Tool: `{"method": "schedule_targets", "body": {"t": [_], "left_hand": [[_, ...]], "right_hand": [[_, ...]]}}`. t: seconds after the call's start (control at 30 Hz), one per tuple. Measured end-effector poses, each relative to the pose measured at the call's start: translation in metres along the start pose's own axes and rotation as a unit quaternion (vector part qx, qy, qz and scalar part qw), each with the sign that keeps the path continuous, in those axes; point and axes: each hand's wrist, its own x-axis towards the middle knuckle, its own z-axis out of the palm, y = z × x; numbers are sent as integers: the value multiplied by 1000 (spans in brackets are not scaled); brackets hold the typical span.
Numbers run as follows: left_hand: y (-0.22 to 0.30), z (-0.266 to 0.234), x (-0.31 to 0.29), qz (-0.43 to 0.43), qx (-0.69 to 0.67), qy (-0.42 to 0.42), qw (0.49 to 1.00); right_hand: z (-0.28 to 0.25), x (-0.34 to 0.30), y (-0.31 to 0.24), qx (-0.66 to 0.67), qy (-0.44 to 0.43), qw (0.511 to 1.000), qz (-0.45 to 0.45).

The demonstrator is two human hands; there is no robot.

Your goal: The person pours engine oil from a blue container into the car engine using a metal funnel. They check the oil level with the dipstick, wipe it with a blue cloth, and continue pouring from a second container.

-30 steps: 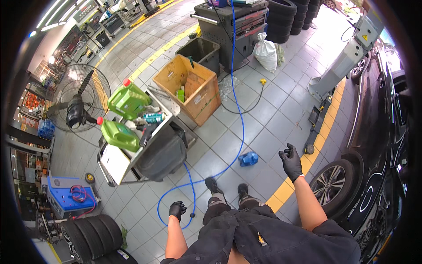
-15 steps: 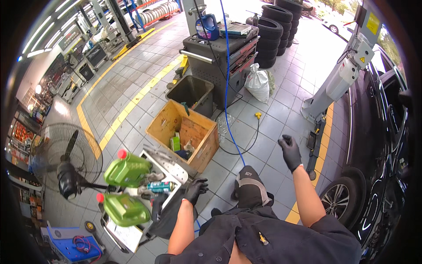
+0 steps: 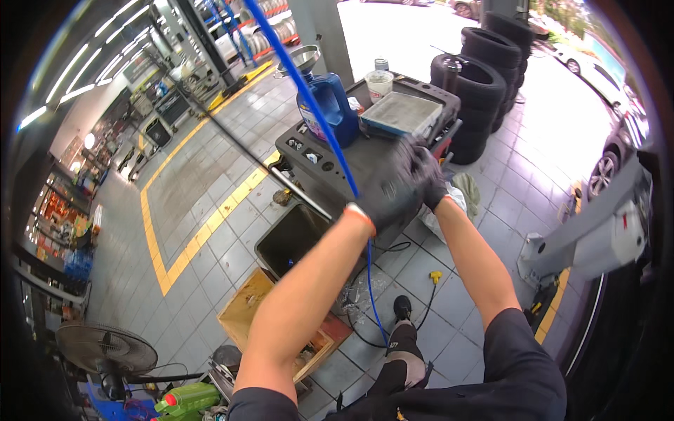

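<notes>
Both my hands, in black gloves, are stretched forward and close together above the front right part of the black tool cart. My left hand is smeared by motion, and its fingers cannot be made out. My right hand is beside it, partly overlapped and blurred, so its grip is unclear. Just beyond them lies a shallow grey tray on the cart top. A blue jug stands to its left, and a white tub behind it. A blue hose hangs down past my left hand.
A dark bin and a wooden crate stand below my left arm. Stacked tyres rise behind the cart. A grey lift post stands at right. The fan and a green jug are lower left.
I have stepped toward the cart. Both hands have gone from wide apart to close together over it. The crate, fan and green jugs now sit lower in view.
</notes>
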Motion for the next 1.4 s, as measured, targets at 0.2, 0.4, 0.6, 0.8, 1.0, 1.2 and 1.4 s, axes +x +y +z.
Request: {"method": "schedule_targets", "body": {"t": [0.2,0.4,0.6,0.8,1.0,1.2,1.4], "left_hand": [[-118,-204,178,-238,38,376,895],[-189,-320,249,-380,60,512,768],[-217,-343,272,-403,-82,402,818],[-83,-276,239,-275,37,383,881],[18,-157,142,67,507,97,854],[110,27,0,-138,-262,-53,954],[208,185,-193,-292,-341,-269,852]], "right_hand": [[109,213,12,-182,0,982,60],[158,275,44,-145,-89,978,121],[167,270,55,-22,-90,993,79],[110,199,-58,15,-31,998,53],[26,13,-192,18,114,993,14],[-33,-276,-297,-141,346,927,31],[-17,-555,-421,-282,544,786,80]]}}
